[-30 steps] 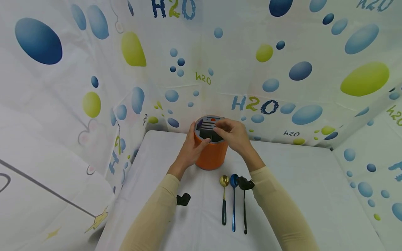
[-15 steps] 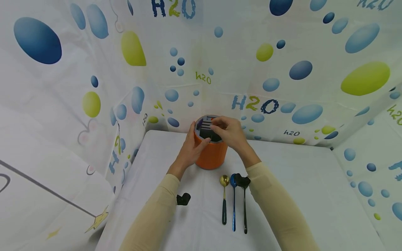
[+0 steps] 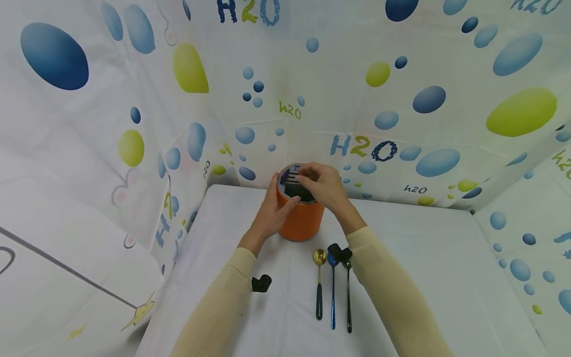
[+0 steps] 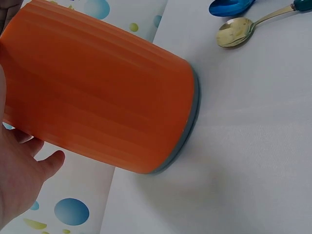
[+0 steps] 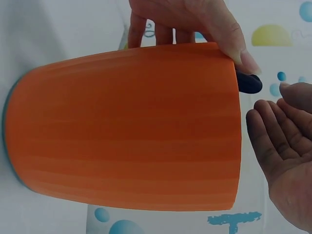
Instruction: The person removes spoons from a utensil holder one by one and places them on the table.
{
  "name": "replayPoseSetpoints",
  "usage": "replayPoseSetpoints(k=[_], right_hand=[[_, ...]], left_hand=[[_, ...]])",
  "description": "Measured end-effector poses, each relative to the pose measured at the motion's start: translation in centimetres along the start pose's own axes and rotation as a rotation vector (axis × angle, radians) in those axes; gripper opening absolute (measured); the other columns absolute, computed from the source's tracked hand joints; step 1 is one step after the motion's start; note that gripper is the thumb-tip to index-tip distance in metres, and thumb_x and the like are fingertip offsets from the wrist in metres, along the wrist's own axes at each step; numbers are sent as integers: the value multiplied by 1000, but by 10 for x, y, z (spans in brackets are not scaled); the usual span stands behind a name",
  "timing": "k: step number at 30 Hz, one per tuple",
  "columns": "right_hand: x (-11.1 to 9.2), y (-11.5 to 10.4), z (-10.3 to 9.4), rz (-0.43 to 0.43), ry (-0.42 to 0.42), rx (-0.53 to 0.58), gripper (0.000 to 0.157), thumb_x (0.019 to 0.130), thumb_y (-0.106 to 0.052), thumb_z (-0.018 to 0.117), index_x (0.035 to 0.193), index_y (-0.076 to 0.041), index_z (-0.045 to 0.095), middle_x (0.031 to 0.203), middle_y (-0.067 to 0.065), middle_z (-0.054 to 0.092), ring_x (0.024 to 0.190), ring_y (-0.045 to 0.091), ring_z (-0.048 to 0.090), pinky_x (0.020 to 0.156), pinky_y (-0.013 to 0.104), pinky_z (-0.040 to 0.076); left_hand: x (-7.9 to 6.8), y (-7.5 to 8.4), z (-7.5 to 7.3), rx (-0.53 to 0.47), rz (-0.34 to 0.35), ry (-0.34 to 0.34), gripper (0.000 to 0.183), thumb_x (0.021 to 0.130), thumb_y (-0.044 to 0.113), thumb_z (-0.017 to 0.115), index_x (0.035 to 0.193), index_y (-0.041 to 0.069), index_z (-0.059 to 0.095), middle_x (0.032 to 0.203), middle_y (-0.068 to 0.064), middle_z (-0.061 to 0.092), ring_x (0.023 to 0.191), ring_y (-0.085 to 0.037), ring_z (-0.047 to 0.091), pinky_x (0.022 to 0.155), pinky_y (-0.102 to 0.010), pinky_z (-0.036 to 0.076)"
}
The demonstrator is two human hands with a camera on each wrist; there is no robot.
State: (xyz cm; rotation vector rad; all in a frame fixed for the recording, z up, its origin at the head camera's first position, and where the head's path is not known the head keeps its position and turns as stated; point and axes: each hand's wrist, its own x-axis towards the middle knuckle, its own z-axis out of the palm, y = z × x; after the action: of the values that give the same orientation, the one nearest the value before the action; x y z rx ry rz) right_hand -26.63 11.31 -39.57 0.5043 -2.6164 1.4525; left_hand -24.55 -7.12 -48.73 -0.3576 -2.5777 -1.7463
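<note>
An orange utensil holder (image 3: 300,220) with a slotted grey top stands upright near the back edge of the table. My left hand (image 3: 273,206) grips it high on its left side, thumb at the rim. In the right wrist view, a dark rounded handle (image 5: 249,84) sticks out of the top beside the left thumb. Above the slots hovers my right hand (image 3: 323,184), fingers loosely bent and thumb a little apart from them. The right wrist view shows nothing between those fingers (image 5: 265,131). From the head, this hand covers the back right of the top.
Three long spoons lie side by side in front of the holder: a gold one (image 3: 319,258) with a dark green handle, a blue one (image 3: 333,292) and a black one (image 3: 349,297). A patterned white cloth wall (image 3: 285,74) rises right behind the holder.
My right hand has shifted left and slightly back over the top, covering a red-orange spot visible there earlier. The left hand and holder stay in place.
</note>
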Motion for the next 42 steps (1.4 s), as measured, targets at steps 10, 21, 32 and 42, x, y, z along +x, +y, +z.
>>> replayPoseSetpoints(k=[10, 21, 32, 42], right_hand=[[9, 1, 5, -10, -7, 6, 25, 100, -23, 72, 117, -6, 75, 108, 8, 77, 94, 23, 70, 85, 41, 60], [20, -6, 10, -13, 8, 9, 24, 99, -20, 72, 118, -5, 75, 108, 10, 77, 96, 25, 73, 91, 44, 60], [24, -4, 12, -15, -2, -14, 24, 100, -21, 72, 118, -5, 74, 107, 9, 77, 95, 24, 72, 90, 42, 60], [26, -4, 17, -32, -37, -56, 33, 100, -22, 72, 127, -3, 69, 120, 13, 73, 107, 28, 72, 97, 42, 60]], left_hand=[[-1, 3, -1, 21, -24, 4, 99, 100, 65, 56, 169, 26, -3, 176, -2, 7, 162, -29, 13, 129, -60, 15], [0, 2, 0, 12, -15, 5, 99, 99, 65, 56, 168, 29, -4, 176, -1, 6, 163, -28, 12, 130, -59, 15], [3, 0, 2, 17, 0, 10, 96, 100, 64, 55, 168, 33, -5, 176, 0, 6, 163, -27, 12, 130, -58, 14], [3, 1, 3, 31, -2, 11, 96, 100, 65, 55, 167, 36, -6, 176, -1, 7, 162, -28, 14, 130, -58, 16]])
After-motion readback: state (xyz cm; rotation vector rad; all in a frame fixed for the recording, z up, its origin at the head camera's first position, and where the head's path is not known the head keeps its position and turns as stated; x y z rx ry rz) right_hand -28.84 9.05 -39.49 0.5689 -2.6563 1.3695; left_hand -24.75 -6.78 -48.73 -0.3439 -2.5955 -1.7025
